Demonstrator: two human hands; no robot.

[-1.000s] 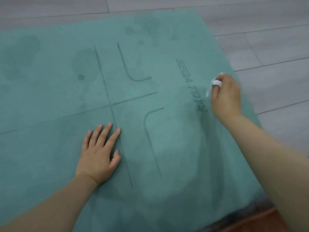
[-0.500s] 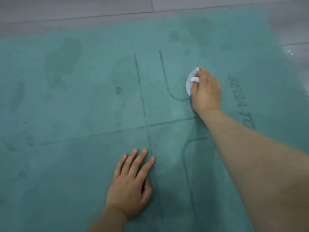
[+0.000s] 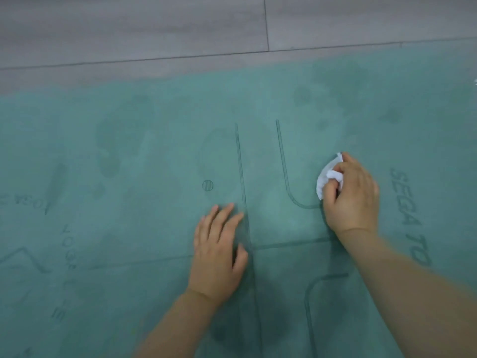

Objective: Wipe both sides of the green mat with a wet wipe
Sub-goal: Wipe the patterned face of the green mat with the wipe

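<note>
The green mat (image 3: 134,228) lies flat on the floor and fills most of the view, printed with dark lines, curves and lettering, with darker damp patches. My right hand (image 3: 353,200) grips a crumpled white wet wipe (image 3: 325,179) and holds it down on the mat beside a curved line, right of centre. My left hand (image 3: 219,251) rests flat on the mat with its fingers straight, left of the right hand, next to the long vertical line.
Grey wooden floor (image 3: 154,29) runs along the mat's far edge at the top of the view. A small round dark mark (image 3: 207,185) sits on the mat just beyond my left hand.
My right hand has swept the wipe leftward from the mat's right edge past the lettering to the curved line. The view has shifted left and forward; my left hand stays flat.
</note>
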